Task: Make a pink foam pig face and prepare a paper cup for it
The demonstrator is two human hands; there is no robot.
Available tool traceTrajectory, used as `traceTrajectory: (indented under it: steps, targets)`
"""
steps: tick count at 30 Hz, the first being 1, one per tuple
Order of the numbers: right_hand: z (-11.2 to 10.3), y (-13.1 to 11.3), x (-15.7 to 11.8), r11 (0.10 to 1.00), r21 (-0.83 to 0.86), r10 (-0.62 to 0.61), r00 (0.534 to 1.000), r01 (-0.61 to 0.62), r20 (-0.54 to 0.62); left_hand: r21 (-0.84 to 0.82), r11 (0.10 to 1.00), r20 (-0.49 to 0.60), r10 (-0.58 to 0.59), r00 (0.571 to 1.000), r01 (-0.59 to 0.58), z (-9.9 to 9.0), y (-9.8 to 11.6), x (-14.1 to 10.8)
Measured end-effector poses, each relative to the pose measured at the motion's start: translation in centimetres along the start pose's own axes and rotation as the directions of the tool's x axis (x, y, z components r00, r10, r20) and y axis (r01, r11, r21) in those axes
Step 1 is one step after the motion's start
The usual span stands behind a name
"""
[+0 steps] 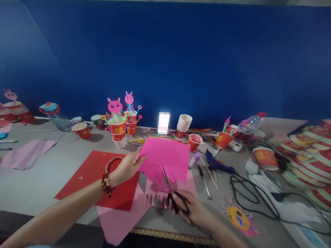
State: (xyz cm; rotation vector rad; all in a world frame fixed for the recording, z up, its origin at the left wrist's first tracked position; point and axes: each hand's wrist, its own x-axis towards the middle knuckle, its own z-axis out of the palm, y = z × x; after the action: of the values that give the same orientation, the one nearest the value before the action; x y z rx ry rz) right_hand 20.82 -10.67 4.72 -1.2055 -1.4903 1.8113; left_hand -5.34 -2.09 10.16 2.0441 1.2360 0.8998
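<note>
My left hand (129,166) pinches the left edge of a bright pink paper sheet (168,153), held up over the table. A circle outline is drawn on the lower left part of this sheet. My right hand (187,206) grips the black handles of a pair of scissors (167,179), whose parted blades lie at the paper beside the circle. Beneath the sheet is a paler pink paper (190,186) with dark-looking cut-out shapes along its near edge. Red paper (90,172) lies under my left forearm, with a roll of tape (108,163) on it.
Paper cups with pink animal heads (115,106) stand at the back. On the right lie a black pen (204,182), a wooden stick (210,174), a blue glue gun (218,163), black cable (243,196), a yellow-and-pink paper figure (239,217) and stacked striped cups (307,155).
</note>
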Motion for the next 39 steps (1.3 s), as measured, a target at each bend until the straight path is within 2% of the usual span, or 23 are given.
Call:
traceTrajectory:
  steps: [2, 5, 8, 10, 13, 16, 23, 33, 39]
  targets:
    - [-0.5, -1.2, -0.8, 0.998, 0.025, 0.057, 0.997, -0.059, 0.061, 0.058, 0.998, 0.033, 0.010, 0.999, -0.012, -0.5, 0.3, 0.1]
    - [-1.6, -2.9, -1.3, 0.995, -0.025, 0.095, 0.985, -0.092, 0.147, 0.023, 1.000, 0.122, 0.018, 0.992, -0.021, -1.2, 0.9, 0.5]
    - [-2.4, -3.6, -0.9, 0.988, -0.148, 0.074, 0.985, -0.050, 0.159, -0.007, 0.999, 0.167, 0.042, 0.985, -0.041, -1.3, 1.0, 0.8]
    - [-2.6, -3.4, -0.4, 0.979, -0.202, 0.021, 0.992, 0.005, 0.124, -0.094, 0.995, 0.181, -0.003, 0.983, 0.021, -1.1, 0.5, 0.9]
    - [-2.3, -2.8, 0.1, 0.980, -0.194, -0.016, 0.994, 0.037, 0.111, -0.272, 0.947, 0.243, -0.106, 0.964, 0.173, -0.5, -0.5, 0.7]
    - [-1.7, -2.6, 0.3, 0.984, -0.176, 0.003, 0.989, 0.023, 0.146, -0.333, 0.919, 0.290, -0.114, 0.950, 0.212, -0.1, -1.1, 0.4]
    - [-1.3, -2.6, 0.6, 0.990, -0.139, 0.027, 0.988, -0.006, 0.150, -0.361, 0.903, 0.284, -0.130, 0.950, 0.231, 0.1, -0.9, 0.1]
    - [-1.7, -1.2, 1.0, 0.986, -0.165, -0.011, 0.990, 0.034, 0.138, -0.394, 0.881, 0.334, -0.131, 0.934, 0.264, 0.0, -0.9, 0.1]
    - [-1.9, -0.1, 1.3, 0.985, -0.171, -0.001, 0.992, 0.023, 0.129, -0.340, 0.919, 0.314, -0.087, 0.945, 0.198, 0.0, -1.1, 0.2]
